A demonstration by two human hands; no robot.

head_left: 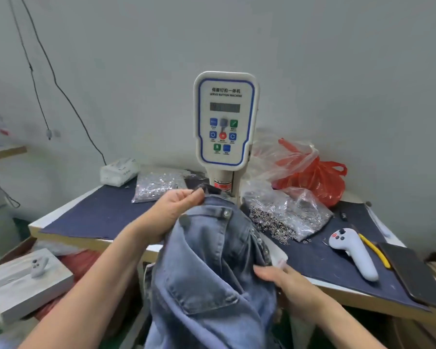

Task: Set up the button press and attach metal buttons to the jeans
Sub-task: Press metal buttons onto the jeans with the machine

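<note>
My left hand pinches jeans waistband at button press base; my right hand grips side seam, hands apart. Jeans hang off bench edge, long axis running away-to-near, waistband toward press. Risk: hanging weight drags waistband off die, button lands off mark.

Left hand: forearm extended forward, fingers curled, pinching cloth. Right hand: palm down, fingers curled, gripping cloth.
</note>
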